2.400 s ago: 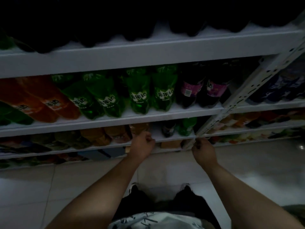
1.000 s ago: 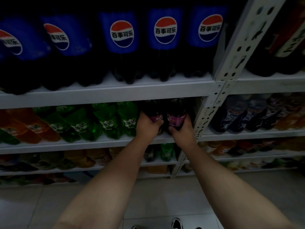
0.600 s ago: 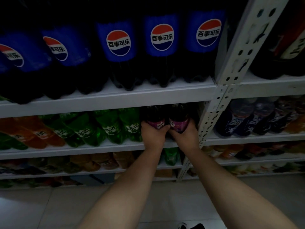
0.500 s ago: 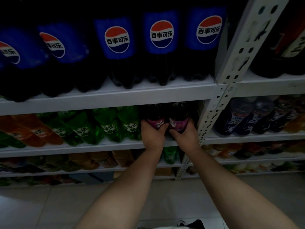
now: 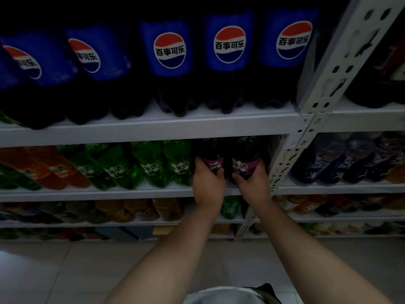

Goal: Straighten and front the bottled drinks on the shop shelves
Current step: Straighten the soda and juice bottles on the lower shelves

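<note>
**Surface and material notes, drinks bay**

Shelf (image 5: 153,130): painted metal, pale grey, matt, smooth. Upright (image 5: 341,69): same painted metal, punched with slots. Cola bottles (image 5: 228,62): clear plastic, dark contents, glossy blue film labels. Green bottles (image 5: 153,170): translucent plastic, faint sheen. Purple bottles (image 5: 245,163): dark plastic, glossy purple film labels. Floor (image 5: 65,270): pale tiles, smooth, slightly reflective. Remaining lower-shelf stock too dim to judge.

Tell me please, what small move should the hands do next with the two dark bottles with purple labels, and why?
Probably the left hand should twist its dark purple-labelled bottle: its label looks turned off-centre, while the matching bottle in the right hand shows its white characters facing forward. Both stand near the white shelf's front edge.
</note>
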Available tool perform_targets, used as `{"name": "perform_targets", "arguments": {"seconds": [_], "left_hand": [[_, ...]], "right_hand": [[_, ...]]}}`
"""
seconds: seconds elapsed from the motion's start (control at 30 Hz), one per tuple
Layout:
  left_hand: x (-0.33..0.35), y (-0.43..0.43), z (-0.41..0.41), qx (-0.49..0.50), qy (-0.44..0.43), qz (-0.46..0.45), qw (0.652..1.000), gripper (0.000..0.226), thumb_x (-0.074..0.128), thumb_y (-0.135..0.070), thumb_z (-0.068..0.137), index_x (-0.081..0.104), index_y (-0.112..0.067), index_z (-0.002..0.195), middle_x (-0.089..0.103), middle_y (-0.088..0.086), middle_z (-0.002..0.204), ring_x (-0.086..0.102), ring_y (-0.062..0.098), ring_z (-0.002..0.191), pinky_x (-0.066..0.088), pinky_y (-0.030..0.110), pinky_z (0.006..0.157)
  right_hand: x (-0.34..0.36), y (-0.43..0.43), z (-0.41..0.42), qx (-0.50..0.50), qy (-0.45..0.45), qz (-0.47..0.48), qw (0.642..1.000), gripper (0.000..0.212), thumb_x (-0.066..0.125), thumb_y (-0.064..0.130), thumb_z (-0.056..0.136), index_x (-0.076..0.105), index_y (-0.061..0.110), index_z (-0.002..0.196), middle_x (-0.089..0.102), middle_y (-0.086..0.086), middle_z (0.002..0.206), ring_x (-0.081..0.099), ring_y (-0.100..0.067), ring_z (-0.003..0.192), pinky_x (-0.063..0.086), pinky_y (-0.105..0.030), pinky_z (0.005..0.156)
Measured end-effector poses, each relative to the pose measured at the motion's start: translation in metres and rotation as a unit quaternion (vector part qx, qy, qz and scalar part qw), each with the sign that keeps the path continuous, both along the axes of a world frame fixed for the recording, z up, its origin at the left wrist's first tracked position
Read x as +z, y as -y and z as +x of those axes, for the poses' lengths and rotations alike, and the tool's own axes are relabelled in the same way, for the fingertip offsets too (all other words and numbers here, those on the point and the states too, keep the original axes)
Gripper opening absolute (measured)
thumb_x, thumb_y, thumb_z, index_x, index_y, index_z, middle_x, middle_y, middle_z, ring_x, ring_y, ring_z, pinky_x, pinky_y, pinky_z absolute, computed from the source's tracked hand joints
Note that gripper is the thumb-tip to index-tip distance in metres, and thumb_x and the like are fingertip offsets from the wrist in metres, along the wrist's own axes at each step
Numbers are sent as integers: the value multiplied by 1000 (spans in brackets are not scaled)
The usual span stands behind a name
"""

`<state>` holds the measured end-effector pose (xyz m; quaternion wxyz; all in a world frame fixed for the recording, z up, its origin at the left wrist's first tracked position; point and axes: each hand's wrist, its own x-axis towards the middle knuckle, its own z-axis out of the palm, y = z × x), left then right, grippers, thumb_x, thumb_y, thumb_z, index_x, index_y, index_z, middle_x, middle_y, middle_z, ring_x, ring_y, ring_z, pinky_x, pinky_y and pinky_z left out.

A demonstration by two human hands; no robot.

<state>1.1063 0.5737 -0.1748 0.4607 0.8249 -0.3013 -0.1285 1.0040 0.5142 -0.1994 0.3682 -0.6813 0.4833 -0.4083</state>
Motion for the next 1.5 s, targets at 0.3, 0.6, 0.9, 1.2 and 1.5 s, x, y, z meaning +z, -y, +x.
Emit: {"name": "perform_targets", "arguments": {"seconds": [0.3,0.6,0.9,1.2,1.5], "left_hand": [[11,35,-10,53,-156,-104,981,67,69,-6,64,45,8,125,55,22,119,54,33,114,47,44,97],[-10,30,-7,39,-106,-100,988,81,81,-19,71,37,-5,137,51,14,131,50,24,120,38,26,101],[-7,22,24,-98,-134,8,986,83,82,-22,70,35,-10,137,54,8,132,52,17,115,35,19,89],[-13,18,-7,3,-79,-59,995,87,86,-20,64,40,-5,136,52,12,131,49,23,123,40,36,106],[-11,12,43,-176,-83,47,980,68,79,-19,76,42,-6,132,57,5,125,54,22,117,36,17,86]], "right_hand": [[-4,-8,2,-41,-59,-28,997,79,75,14,72,35,6,139,50,-13,131,47,-26,122,43,-42,98],[-6,-4,-6,25,-19,-17,999,87,70,-1,73,23,10,146,39,-9,144,35,-18,133,28,-31,112],[-11,11,-2,17,-14,103,994,87,86,26,63,39,15,135,53,-5,130,49,-11,111,37,-21,90],[-16,6,-6,21,-2,50,999,92,82,18,69,26,12,142,44,-8,138,43,-20,127,35,-31,105],[-13,4,-5,2,-51,4,999,77,77,29,75,36,11,138,51,-9,133,48,-22,121,36,-26,98]]}}
